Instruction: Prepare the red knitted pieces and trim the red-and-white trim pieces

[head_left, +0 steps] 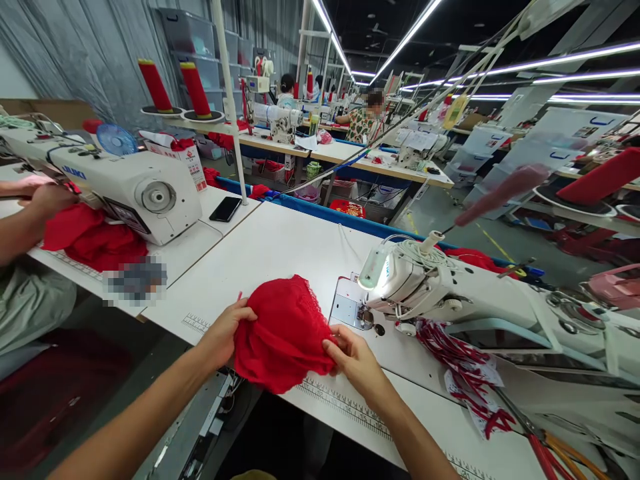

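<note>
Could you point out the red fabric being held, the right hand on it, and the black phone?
Red fabric [280, 333]: head view, middle of its smooth part.
Right hand [354, 355]: head view, behind the fingers.
Black phone [226, 209]: head view, middle of its dark upper face.

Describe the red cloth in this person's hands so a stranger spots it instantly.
On the white table, find the sewing machine at right. Left of it, the left hand and right hand hold the red cloth between them. Unlike the red fabric bunched at the neighbouring machine, it shows a lacy edge.
</note>
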`<move>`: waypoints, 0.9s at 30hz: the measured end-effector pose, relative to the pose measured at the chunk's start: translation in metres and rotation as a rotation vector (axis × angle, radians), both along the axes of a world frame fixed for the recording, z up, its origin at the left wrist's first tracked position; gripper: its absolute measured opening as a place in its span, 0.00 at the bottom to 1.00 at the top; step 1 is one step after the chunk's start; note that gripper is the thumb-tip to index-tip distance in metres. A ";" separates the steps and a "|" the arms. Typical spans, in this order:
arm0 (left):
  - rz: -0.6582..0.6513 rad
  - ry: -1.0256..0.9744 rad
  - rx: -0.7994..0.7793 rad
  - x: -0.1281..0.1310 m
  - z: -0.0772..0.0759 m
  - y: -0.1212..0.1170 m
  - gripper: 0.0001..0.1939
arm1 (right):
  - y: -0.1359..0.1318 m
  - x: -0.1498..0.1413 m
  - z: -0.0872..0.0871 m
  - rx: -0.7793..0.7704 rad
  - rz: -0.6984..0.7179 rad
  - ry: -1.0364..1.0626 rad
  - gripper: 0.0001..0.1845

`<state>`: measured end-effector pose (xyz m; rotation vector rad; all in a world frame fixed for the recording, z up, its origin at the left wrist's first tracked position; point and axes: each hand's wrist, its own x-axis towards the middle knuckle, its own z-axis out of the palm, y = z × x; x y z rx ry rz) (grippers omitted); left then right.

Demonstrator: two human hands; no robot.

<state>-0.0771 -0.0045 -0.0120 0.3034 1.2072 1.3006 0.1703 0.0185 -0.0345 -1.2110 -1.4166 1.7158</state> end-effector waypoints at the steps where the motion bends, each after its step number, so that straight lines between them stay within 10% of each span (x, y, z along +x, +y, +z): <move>1: -0.019 -0.007 -0.006 -0.004 0.002 0.007 0.15 | -0.003 0.000 -0.001 -0.005 0.037 0.054 0.22; 8: -0.128 -0.007 -0.027 -0.008 0.005 0.042 0.16 | -0.002 -0.007 0.003 -0.034 -0.127 0.419 0.23; 18: -0.269 0.113 -0.018 -0.011 0.007 0.070 0.20 | 0.000 -0.003 -0.004 -0.099 -0.051 0.376 0.22; 27: -0.302 0.731 0.168 -0.020 0.014 0.126 0.20 | -0.002 -0.001 -0.006 -0.052 -0.108 0.251 0.28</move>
